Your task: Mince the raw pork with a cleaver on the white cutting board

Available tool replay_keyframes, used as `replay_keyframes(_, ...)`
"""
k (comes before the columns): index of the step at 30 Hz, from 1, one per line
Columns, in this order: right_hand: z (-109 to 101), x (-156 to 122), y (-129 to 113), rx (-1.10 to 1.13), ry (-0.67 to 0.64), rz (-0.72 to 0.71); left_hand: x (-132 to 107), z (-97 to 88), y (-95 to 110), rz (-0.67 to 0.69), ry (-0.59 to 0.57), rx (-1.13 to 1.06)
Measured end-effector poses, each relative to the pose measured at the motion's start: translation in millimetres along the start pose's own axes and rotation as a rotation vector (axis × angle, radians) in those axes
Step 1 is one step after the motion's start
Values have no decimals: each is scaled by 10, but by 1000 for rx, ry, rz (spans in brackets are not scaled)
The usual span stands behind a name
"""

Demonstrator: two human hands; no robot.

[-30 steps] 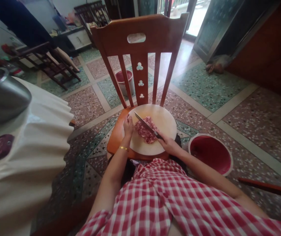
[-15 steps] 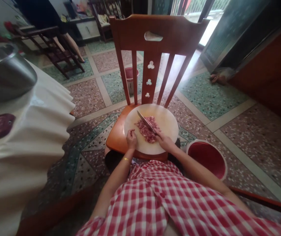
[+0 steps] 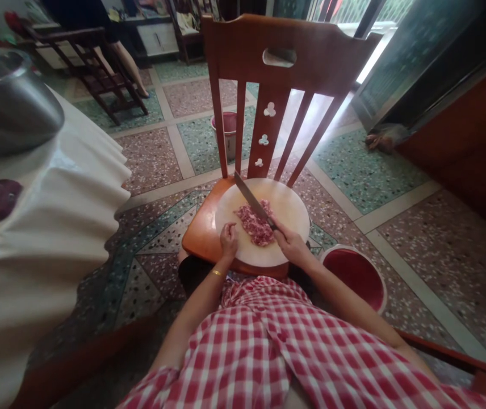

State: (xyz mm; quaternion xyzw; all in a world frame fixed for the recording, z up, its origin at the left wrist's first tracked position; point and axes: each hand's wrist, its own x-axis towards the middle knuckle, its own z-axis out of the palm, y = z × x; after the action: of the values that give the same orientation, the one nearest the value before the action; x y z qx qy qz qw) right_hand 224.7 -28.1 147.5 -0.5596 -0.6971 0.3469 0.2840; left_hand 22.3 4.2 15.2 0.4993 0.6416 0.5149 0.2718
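A round pale cutting board (image 3: 289,209) lies on the seat of a wooden chair (image 3: 200,236). A heap of minced pink meat (image 3: 255,226) sits in its middle. My right hand (image 3: 289,244) grips the handle of a knife (image 3: 249,197) whose blade slants up and left over the meat. My left hand (image 3: 228,240) rests on the board's near left edge, fingers curled, just left of the meat. A gold bangle is on that wrist.
A red basin (image 3: 353,275) stands on the floor right of the chair. A small red bucket (image 3: 228,133) is behind the chair. A white-clothed table (image 3: 55,227) with a metal bowl (image 3: 8,108) fills the left. Another person's legs (image 3: 126,68) show far back.
My left hand has slid from beside the blade tip down to the board's near edge. The knife has lifted a little, its tip raised over the meat. The view has shifted.
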Motion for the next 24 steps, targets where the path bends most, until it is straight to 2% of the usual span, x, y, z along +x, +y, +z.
replay_keyframes(2, -70, 19, -187, 18, 76, -92, -2, 5, -31, 3, 3, 0)
replay_keyframes(4, -30, 36, -226, 3, 126, -110, -1, 6, -50, 3, 3, 1)
replay_keyframes(5, 24, 36, -179, -20, 112, -87, -1, 5, -54, 5, 1, 4)
replay_keyframes(8, 183, 4, 72, -104, -41, 54, 4, 5, -51, 27, 3, 20)
replay_keyframes(10, 180, -25, 152, -116, -96, 108, 6, 11, -51, 41, -2, 21)
replay_keyframes(14, -12, -28, -58, -7, 17, -11, 1, 27, -66, 46, -8, 14)
replay_keyframes(17, 1, -8, -138, 14, 105, -62, -2, 27, -64, 50, -4, 25)
replay_keyframes(21, 198, -53, 93, -79, -28, 64, 5, 14, -42, 53, -4, 39)
replay_keyframes(24, 160, -87, 97, -76, -71, 106, 8, 10, -31, 60, -20, 31)
